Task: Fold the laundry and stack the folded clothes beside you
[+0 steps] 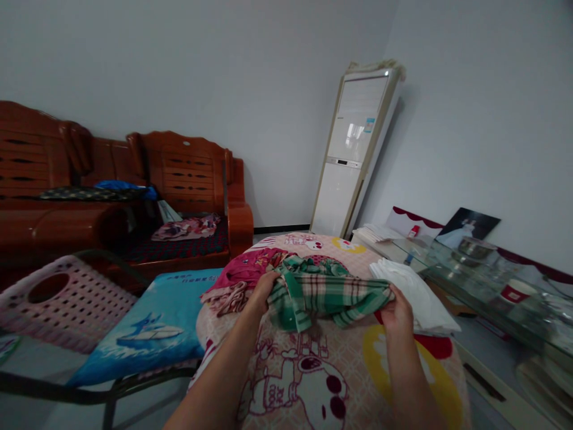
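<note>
A green plaid shirt is stretched sideways between my two hands, a little above the round table with its cartoon-print cover. My left hand grips the shirt's left end, fingers closed on the fabric. At the other end, my right hand pinches the cloth near its edge. A pile of pink clothes lies just beyond my left hand. To the right of my right hand rests a folded white cloth. The shirt hides part of the tabletop behind it.
A chair with a blue cushion stands at the left. Behind it is a wooden sofa with fabrics on it. A tall air conditioner stands in the corner. On the right, a glass-topped cabinet holds a paper cup.
</note>
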Tool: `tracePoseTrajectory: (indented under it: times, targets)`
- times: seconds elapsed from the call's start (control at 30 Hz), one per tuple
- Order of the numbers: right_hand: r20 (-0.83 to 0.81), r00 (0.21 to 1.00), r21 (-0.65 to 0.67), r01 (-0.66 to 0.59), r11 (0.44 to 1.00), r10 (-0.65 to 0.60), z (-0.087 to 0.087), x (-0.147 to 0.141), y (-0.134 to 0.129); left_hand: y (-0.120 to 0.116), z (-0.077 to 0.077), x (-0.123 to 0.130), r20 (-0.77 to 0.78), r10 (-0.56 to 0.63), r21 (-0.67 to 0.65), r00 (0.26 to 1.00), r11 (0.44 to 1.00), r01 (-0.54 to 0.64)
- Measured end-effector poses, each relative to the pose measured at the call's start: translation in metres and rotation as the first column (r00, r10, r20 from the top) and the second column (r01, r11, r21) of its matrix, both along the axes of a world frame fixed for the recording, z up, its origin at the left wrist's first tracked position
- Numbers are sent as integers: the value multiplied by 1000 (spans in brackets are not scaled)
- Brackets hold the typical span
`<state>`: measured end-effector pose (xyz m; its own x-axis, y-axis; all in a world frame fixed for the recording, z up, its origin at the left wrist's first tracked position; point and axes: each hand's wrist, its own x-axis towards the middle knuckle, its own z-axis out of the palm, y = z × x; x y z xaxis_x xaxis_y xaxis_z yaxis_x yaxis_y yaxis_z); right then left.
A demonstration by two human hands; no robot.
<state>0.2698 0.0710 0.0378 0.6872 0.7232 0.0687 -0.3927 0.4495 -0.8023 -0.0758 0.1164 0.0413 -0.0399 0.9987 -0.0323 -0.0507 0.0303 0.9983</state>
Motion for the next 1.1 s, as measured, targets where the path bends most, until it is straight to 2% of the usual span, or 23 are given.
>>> tracePoseTrajectory:
  times: [0.07, 0.17, 0.23, 0.3, 0.37, 0.47, 0.57, 0.63, 0.7, 0.73, 0.77, 0.83, 0.9, 0.93, 1.0, 1.1]
  targets:
    - [61, 997, -55, 41, 998, -37, -7, 5, -3, -1, -3, -3, -267, 58, 82, 962, 996, -37]
    - [206, 977, -270, 4, 963, 54, -28, 7, -9, -5, -9, -4, -636, 172, 210, 752, 977, -45]
    - [280, 946, -415, -34, 909, 163, -44, 6, -13, -10, -10, -2, -746, 172, 215, 644, 977, -12]
    - [400, 892, -490, 14, 872, 211, -56, 7, -18, -16, -10, 3, -784, 146, 204, 603, 978, 30]
    - [584, 787, -503, 158, 850, 199, -62, 8, -24, -23, -9, 10, -802, 97, 188, 590, 978, 94]
    - [804, 544, -478, 352, 805, 240, -61, 8, -36, -37, -13, 26, -837, -8, 132, 547, 967, 216]
    - [868, 345, -480, 391, 786, 358, -58, 4, -48, -53, -24, 44, -893, -72, 78, 445, 948, 309]
    - [864, 281, -499, 369, 784, 418, -57, 1, -53, -60, -32, 54, -923, -80, 62, 376, 935, 350]
    - [852, 324, -507, 309, 805, 412, -58, -1, -53, -61, -36, 58, -926, -93, 60, 367, 921, 384]
    - [836, 393, -501, 261, 825, 383, -58, -1, -53, -58, -36, 57, -911, -116, 58, 397, 915, 399]
    - [802, 489, -485, 202, 851, 342, -57, -1, -51, -55, -35, 55, -880, -152, 52, 450, 911, 409]
    - [650, 713, -432, 63, 900, 262, -52, -2, -50, -45, -26, 45, -755, -257, 31, 603, 905, 425]
    - [438, 870, -346, -68, 936, 225, -41, -3, -52, -37, -11, 28, -552, -374, 13, 745, 890, 456]
    - [344, 911, -308, -122, 944, 229, -35, -3, -55, -34, -2, 17, -445, -421, 18, 790, 878, 478]
    - [221, 932, -278, -223, 934, 288, -19, -2, -65, -32, 16, -7, -295, -497, 59, 816, 843, 534]
    - [141, 880, -380, -375, 846, 453, 1, 6, -84, -33, 35, -44, -231, -539, 73, 810, 821, 567]
